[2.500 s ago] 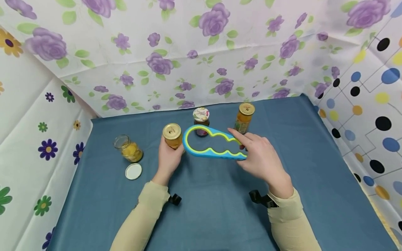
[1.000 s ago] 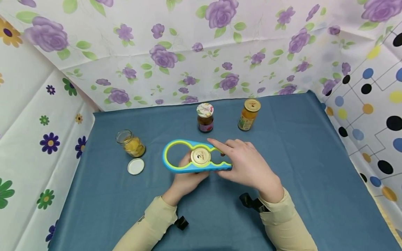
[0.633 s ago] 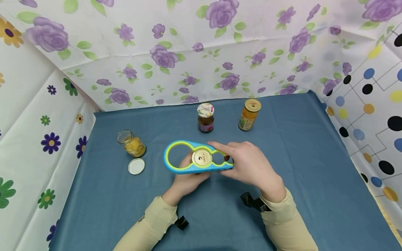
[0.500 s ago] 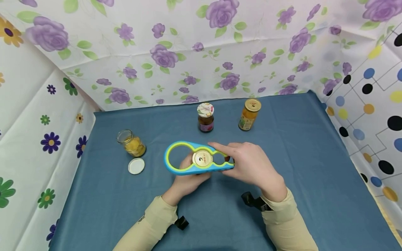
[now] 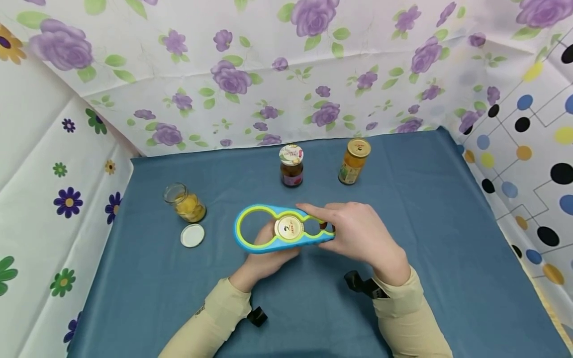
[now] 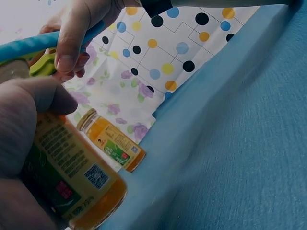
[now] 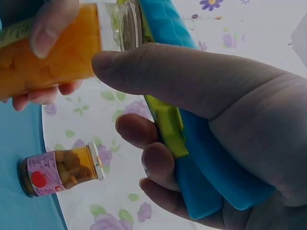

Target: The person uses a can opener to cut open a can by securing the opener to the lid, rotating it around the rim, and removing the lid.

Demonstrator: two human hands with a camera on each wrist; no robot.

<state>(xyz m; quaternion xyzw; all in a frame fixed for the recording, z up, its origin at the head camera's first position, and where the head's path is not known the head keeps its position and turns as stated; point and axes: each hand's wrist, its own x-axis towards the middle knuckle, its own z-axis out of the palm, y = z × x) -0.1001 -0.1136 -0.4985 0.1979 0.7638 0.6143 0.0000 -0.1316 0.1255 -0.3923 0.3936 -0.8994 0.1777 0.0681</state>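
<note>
My left hand [image 5: 264,261] grips a glass jar [image 6: 79,179] of orange fruit pieces, its label turned to the left wrist view. The jar's gold lid [image 5: 288,227] sits inside a middle opening of a blue and lime-green jar opener [image 5: 255,249]. Around the opener's handle end curls my right hand [image 5: 364,231], index finger along its far edge. In the right wrist view the right thumb [image 7: 144,69] lies against the held jar near its neck. The opener's widest loop points left, with part of the left hand showing through it.
An uncapped jar of yellow fruit [image 5: 190,206] stands on the left, a loose white lid [image 5: 192,235] before it. Farther back stand a dark jar with a patterned lid [image 5: 291,166] and a gold-lidded orange jar [image 5: 353,161]. Patterned cloths [image 5: 192,74] wall the blue-covered table [image 5: 313,318].
Since the oldest frame, my left hand has brought the jar right and nearer, and the opener has come around its lid. Lately the opener's wide end has swung slightly toward me.
</note>
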